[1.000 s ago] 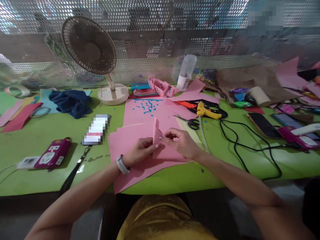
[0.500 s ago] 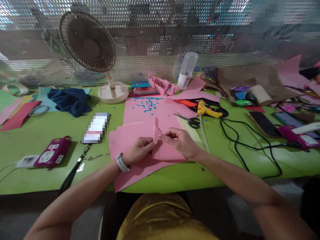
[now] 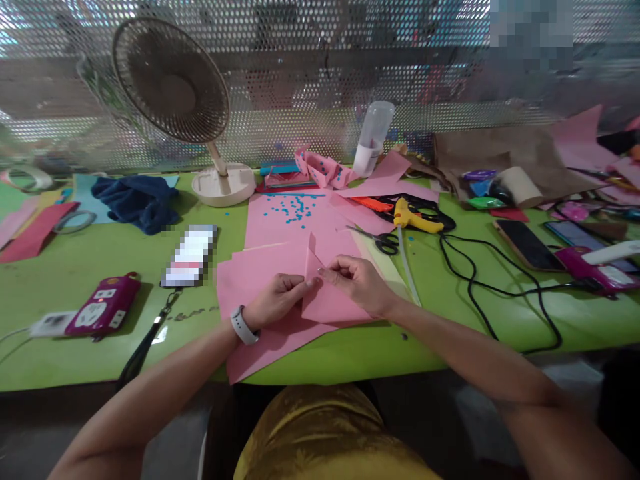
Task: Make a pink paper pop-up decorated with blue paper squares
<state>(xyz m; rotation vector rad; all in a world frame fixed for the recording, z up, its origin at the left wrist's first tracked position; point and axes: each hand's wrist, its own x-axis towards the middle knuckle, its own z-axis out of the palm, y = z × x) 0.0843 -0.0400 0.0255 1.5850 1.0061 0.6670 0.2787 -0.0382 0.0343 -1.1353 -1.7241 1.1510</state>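
Note:
A folded piece of pink paper point(image 3: 325, 303) lies on larger pink sheets point(image 3: 260, 273) near the front edge of the green table point(image 3: 100, 267). My left hand point(image 3: 277, 300) pinches its left flap with curled fingers. My right hand point(image 3: 357, 283) pinches the upper fold from the right, fingers closed. A pointed corner of the paper stands up between the two hands. A grey watch is on my left wrist.
A desk fan point(image 3: 173, 87) stands at the back left by a blue cloth point(image 3: 137, 203). Scissors point(image 3: 383, 243), a yellow glue gun point(image 3: 415, 220) and black cables point(image 3: 500, 287) lie to the right. Phones point(image 3: 527, 247), a purple power strip point(image 3: 103, 310), a white bottle point(image 3: 373, 137) and blue confetti point(image 3: 293, 207) are around.
Both hands stay pinched on the folded pink paper, with only slight finger shifts. The view has drifted a little.

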